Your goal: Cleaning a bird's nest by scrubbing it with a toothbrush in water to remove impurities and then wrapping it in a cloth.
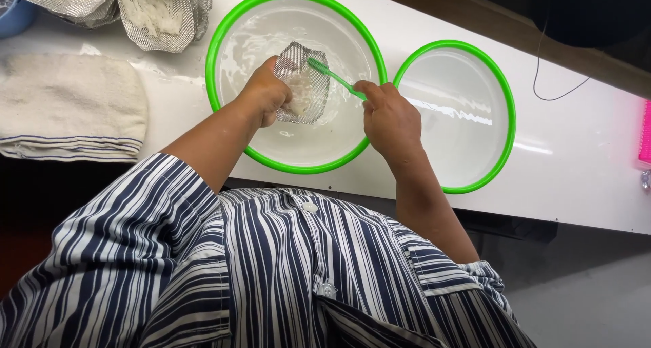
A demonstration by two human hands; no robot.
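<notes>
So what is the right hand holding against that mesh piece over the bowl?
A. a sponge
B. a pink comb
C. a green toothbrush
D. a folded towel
C: the right hand grips a green toothbrush, its head laid on the mesh piece that the left hand holds.

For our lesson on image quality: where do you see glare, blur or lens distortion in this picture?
Head view: glare streaks across the right bowl and the white counter; the counter edge bows, a wide-angle effect; the pink object is cut off at the frame edge; both hands look sharp.
</notes>
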